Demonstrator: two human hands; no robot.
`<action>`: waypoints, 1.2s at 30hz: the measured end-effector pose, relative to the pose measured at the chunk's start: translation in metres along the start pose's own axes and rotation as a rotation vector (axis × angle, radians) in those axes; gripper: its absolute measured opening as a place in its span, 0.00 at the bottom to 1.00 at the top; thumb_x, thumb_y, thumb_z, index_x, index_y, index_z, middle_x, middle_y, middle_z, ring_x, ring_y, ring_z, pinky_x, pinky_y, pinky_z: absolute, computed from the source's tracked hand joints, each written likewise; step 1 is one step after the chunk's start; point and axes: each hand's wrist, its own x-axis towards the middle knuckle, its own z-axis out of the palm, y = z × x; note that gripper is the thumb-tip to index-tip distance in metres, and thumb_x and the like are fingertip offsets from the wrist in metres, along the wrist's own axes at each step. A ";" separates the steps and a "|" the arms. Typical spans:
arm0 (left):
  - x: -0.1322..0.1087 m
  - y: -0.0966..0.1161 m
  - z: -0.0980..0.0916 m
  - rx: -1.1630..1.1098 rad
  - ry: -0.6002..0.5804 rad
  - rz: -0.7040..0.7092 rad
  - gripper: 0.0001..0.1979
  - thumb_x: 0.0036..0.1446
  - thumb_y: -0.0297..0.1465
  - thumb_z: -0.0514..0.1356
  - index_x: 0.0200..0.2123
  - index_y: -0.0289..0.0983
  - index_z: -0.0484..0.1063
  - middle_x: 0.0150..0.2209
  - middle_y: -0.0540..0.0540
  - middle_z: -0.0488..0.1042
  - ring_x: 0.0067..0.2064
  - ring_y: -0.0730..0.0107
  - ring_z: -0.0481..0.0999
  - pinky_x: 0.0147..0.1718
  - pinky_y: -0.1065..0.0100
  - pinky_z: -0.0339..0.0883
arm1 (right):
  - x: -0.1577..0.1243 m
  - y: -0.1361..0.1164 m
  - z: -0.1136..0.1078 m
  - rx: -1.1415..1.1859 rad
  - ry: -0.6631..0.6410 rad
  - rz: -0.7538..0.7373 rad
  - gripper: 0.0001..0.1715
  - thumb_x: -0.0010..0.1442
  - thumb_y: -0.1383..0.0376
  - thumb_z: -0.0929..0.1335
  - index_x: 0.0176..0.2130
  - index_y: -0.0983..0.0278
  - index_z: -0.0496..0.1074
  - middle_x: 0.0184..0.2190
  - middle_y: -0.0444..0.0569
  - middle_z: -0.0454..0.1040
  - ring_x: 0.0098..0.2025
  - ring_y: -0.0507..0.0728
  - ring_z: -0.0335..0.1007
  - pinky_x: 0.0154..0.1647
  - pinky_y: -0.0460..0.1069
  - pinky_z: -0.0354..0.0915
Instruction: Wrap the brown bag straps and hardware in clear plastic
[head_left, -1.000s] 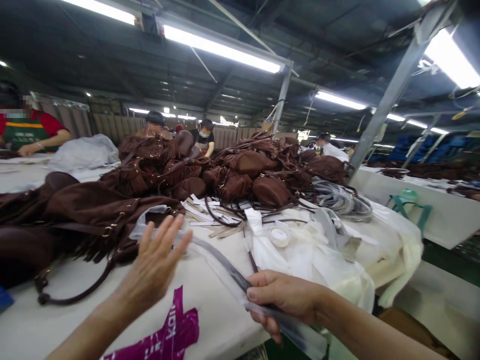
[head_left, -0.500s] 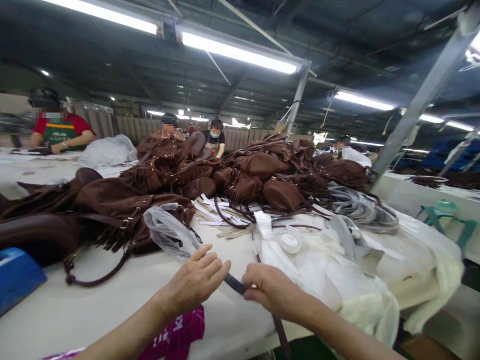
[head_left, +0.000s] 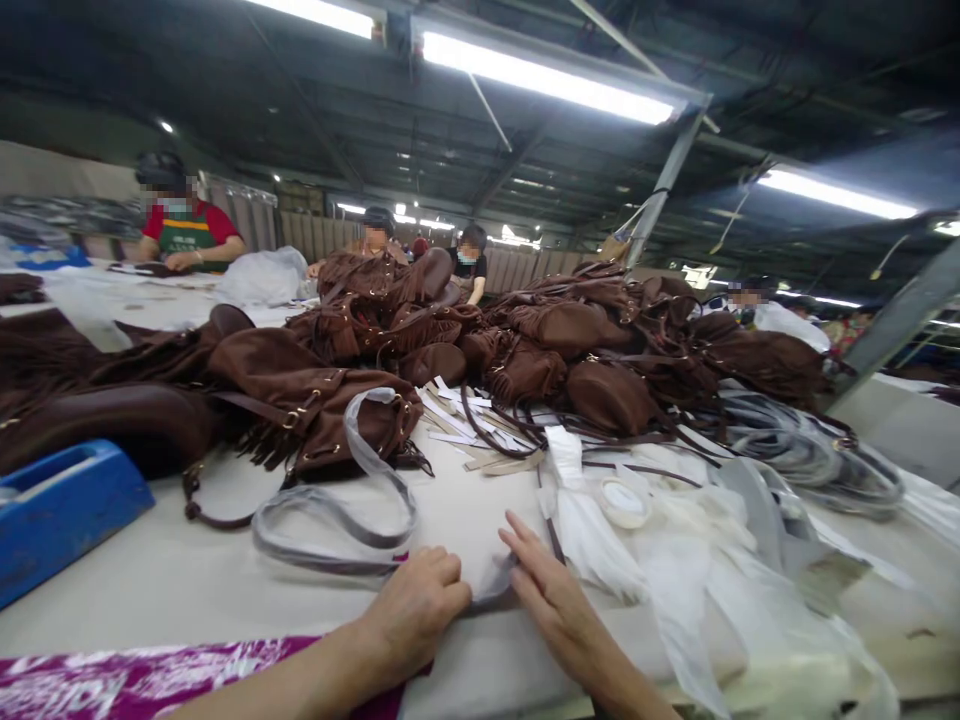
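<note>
A dark strap (head_left: 319,560) wrapped in clear plastic film lies in a loop on the table, and its upper end rests against a brown fringed bag (head_left: 315,395). My left hand (head_left: 420,610) is closed round this strap near the table's front. From its fingers a short piece of clear plastic film (head_left: 491,585) runs towards my right hand (head_left: 551,600). That hand's fingers are stretched out, touching or close to the film's end; its thumb is not clearly visible. A thin brown strap (head_left: 553,525) lies just beyond the right fingers.
Brown bags (head_left: 570,330) are heaped across the back. A blue tape dispenser (head_left: 71,515) stands at left, above a purple printed cloth or bag (head_left: 150,680). At right lie white plastic bags (head_left: 600,540), a tape roll (head_left: 622,500) and coiled wrapped straps (head_left: 795,440). Co-workers sit beyond.
The wrapped strap now lies looped on the table at left. My left hand has closed round it, and my right hand has let go of the dark strap and straightened its fingers. The view has shifted left.
</note>
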 end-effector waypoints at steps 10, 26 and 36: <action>0.002 0.004 -0.004 0.007 -0.027 0.023 0.03 0.58 0.25 0.56 0.36 0.36 0.68 0.36 0.45 0.70 0.36 0.63 0.66 0.34 0.64 0.62 | 0.024 -0.027 0.037 0.367 0.510 0.284 0.36 0.57 0.60 0.64 0.62 0.68 0.57 0.53 0.60 0.72 0.50 0.63 0.72 0.50 0.56 0.68; 0.003 -0.011 0.001 -0.193 0.127 -0.074 0.05 0.58 0.23 0.56 0.37 0.37 0.67 0.34 0.49 0.71 0.37 0.68 0.69 0.35 0.69 0.61 | 0.040 -0.025 -0.010 -0.409 -0.251 -0.406 0.16 0.53 0.81 0.61 0.29 0.63 0.71 0.27 0.45 0.72 0.33 0.56 0.61 0.34 0.48 0.56; 0.019 -0.013 -0.021 0.093 0.087 0.381 0.08 0.65 0.25 0.51 0.35 0.37 0.68 0.37 0.47 0.71 0.36 0.68 0.66 0.34 0.65 0.59 | 0.050 -0.018 -0.016 -0.212 -0.334 -0.388 0.17 0.50 0.82 0.62 0.25 0.63 0.70 0.26 0.44 0.71 0.33 0.54 0.63 0.35 0.46 0.58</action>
